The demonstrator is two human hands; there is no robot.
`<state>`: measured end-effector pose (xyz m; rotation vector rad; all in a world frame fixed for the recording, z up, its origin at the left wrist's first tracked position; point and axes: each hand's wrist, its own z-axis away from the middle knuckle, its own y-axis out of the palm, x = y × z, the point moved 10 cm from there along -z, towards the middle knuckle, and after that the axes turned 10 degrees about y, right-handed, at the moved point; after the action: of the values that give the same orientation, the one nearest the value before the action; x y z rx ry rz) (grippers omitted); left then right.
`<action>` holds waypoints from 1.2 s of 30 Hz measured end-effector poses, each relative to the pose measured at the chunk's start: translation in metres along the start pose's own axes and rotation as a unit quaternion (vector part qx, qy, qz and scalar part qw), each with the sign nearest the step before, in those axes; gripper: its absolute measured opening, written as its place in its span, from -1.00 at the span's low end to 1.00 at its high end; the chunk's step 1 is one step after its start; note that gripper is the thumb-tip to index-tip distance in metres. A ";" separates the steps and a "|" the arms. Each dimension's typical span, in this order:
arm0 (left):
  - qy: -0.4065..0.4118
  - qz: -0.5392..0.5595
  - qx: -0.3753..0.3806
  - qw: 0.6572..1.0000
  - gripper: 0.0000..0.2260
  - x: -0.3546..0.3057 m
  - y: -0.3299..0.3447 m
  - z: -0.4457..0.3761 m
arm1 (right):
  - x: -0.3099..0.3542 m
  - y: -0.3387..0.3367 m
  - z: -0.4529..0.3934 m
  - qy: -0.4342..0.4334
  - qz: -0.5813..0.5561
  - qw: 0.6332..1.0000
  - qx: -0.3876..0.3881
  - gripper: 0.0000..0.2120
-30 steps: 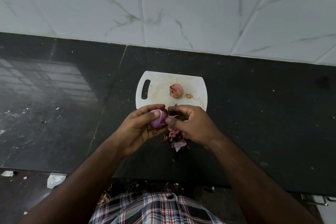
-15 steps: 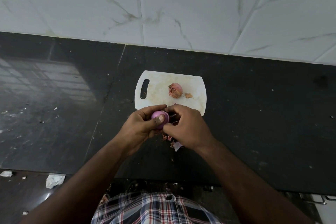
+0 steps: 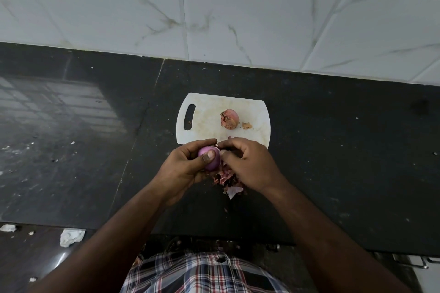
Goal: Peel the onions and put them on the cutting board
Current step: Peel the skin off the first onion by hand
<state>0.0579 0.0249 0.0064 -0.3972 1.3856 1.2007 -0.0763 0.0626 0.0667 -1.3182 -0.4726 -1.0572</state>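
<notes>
**Head view: second onion nearly peeled, first onion waiting on the board**

Head view. We see the left hand [image 3: 184,166] cupping a purple onion [image 3: 210,160] just above the dark desk [image 3: 345,150], its thumb laid across the bulb's glossy surface and its fingers [image 3: 202,144] curled round the far side. The right hand [image 3: 247,164] meets the onion from the other side, its fingers [image 3: 232,144] bent in and pinching at the bulb's right end; whether a strip of skin lies between them we cannot tell, since the hand hides that spot. The held onion hangs just in front of the near edge of the white cutting board [image 3: 204,121], not on it. Its exposed surface looks smooth and free of dry skin, so we judge the peeling of this bulb to be close to finished.

On the board lies one further onion [image 3: 229,118], pinkish with brown, ragged patches, beside a small brown scrap [image 3: 247,125]. We judge that it may need more cleaning, though the view is too small to settle this.

A heap of peels [image 3: 228,179] lies on the desk under the right hand.

Count: two onions, one cutting board, one peel heap, one scrap, two hands. Left to do, in our judgement: strip any last skin and set the held onion on the board.
</notes>
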 end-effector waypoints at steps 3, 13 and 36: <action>-0.004 0.007 -0.004 1.000 -0.59 0.000 0.000 0.000 | -0.003 0.003 0.000 -0.002 -0.029 0.999 0.036 -0.70; -0.022 0.006 0.008 1.000 -0.58 -0.002 0.008 0.003 | 0.003 -0.009 0.003 -0.025 0.028 0.998 -0.059 -0.75; -0.055 0.052 0.025 0.997 -0.64 0.004 0.006 0.008 | -0.022 -0.014 -0.007 0.047 0.081 0.995 -0.024 -0.66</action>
<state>0.0560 0.0350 0.0075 -0.2217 1.3510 1.2516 -0.1005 0.0648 0.0547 -1.3196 -0.2650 -0.9952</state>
